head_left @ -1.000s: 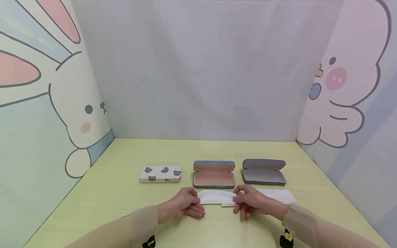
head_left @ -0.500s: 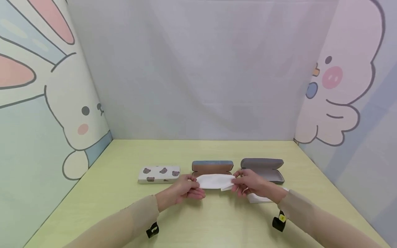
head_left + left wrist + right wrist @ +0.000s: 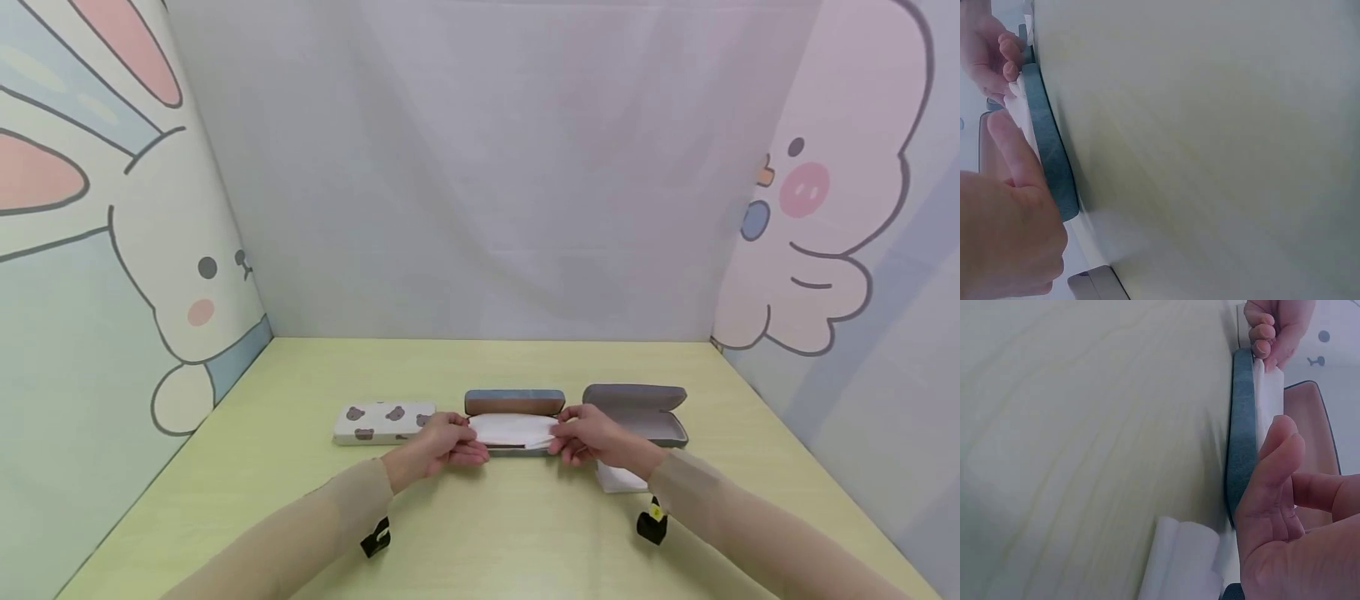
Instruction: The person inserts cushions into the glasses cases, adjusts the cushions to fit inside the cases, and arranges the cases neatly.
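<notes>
A folded white cloth (image 3: 512, 429) lies over the base of an open glasses case (image 3: 514, 402), blue outside with a peach lining. My left hand (image 3: 448, 442) pinches the cloth's left end, and my right hand (image 3: 588, 433) pinches its right end. In the left wrist view the case's blue front wall (image 3: 1050, 144) runs past my left thumb. The right wrist view shows the cloth (image 3: 1270, 400) just inside the case rim, with both hands at its ends.
A closed white case with bear prints (image 3: 385, 422) stands to the left. An open grey case (image 3: 637, 410) stands to the right, partly behind my right hand. A second folded white cloth (image 3: 621, 479) lies on the table below my right wrist.
Both hands have lifted the folded cloth from the table in front of the blue case, carried it forward and lowered it onto the case's base.
</notes>
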The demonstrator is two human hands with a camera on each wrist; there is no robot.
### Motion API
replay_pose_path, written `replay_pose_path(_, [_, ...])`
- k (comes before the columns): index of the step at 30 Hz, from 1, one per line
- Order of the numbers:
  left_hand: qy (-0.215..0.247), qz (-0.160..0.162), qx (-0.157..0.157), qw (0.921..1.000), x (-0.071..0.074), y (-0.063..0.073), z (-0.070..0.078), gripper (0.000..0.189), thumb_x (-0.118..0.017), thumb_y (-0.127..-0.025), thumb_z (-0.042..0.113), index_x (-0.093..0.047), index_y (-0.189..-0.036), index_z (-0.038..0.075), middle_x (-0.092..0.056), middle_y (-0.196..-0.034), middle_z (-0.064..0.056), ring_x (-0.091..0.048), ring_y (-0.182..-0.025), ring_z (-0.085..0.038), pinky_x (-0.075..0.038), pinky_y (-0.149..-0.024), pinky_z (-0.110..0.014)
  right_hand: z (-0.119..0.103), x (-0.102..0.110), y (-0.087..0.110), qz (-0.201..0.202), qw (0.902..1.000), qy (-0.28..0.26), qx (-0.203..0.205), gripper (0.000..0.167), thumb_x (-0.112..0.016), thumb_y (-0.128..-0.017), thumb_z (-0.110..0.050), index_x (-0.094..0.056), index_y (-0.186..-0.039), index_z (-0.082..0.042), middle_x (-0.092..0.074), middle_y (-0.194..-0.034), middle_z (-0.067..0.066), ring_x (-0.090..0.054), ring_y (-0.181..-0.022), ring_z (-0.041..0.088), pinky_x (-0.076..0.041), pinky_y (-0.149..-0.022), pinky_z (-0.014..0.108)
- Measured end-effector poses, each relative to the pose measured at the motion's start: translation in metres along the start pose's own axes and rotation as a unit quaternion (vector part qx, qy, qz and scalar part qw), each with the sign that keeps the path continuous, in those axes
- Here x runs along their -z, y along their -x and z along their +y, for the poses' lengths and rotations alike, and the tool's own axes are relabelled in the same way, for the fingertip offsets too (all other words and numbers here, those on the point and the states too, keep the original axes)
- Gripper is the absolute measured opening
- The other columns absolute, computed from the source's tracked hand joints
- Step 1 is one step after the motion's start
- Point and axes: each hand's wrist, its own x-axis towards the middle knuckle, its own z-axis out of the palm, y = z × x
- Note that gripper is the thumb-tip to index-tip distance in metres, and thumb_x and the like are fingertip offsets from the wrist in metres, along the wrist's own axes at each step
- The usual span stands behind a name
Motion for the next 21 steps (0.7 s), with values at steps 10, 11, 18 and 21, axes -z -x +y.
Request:
replay_pose_path(10, [-0.032,0.009,-0.013,0.9994,-0.002,-0.004,-0.002,0.022,-0.049,-0.094,-0.003,-0.044,-0.115,-0.009,-0.068,-0.064,-0.011,-0.068,-0.054,-0.016,-0.060,-0.052,-0.027,0.001,-0.004,-0.004,0.048,0.9970,0.061,0.006,0.023,-0.059,-0.094,-0.010,-0.044,-0.106,0.002,-0.066,-0.060,0.002,-0.052,-0.042,0.008,-0.046,-0.041,0.020])
replay_pose_path(11, [-0.036,0.010,-0.014,0.9992,-0.002,-0.004,-0.002,0.021,-0.049,-0.094,-0.003,-0.045,-0.114,-0.009,-0.068,-0.064,-0.010,-0.067,-0.053,-0.016,-0.059,-0.051,-0.027,0.001,-0.005,-0.004,0.055,0.9962,0.068,0.008,0.022,-0.059,-0.094,-0.010,-0.045,-0.106,0.002,-0.066,-0.060,0.002,-0.051,-0.041,0.008,-0.045,-0.040,0.020])
replay_pose_path(18, [-0.057,0.019,-0.026,0.9978,-0.003,-0.005,-0.004,0.014,-0.050,-0.093,-0.004,-0.046,-0.106,-0.007,-0.064,-0.060,-0.008,-0.064,-0.048,-0.014,-0.057,-0.046,-0.025,0.002,-0.013,-0.007,0.125,0.9843,0.124,0.010,0.015,-0.060,-0.087,-0.004,-0.048,-0.097,-0.001,-0.058,-0.053,0.003,-0.044,-0.038,0.010,-0.037,-0.036,0.020])
replay_pose_path(21, [-0.083,0.029,-0.032,0.9956,-0.002,-0.004,-0.005,0.011,-0.051,-0.092,-0.003,-0.046,-0.102,-0.004,-0.062,-0.058,-0.006,-0.060,-0.044,-0.011,-0.053,-0.041,-0.022,0.005,-0.016,-0.006,0.157,0.9779,0.138,0.007,0.017,-0.063,-0.085,-0.003,-0.047,-0.092,-0.003,-0.051,-0.051,0.002,-0.040,-0.038,0.010,-0.033,-0.035,0.020])
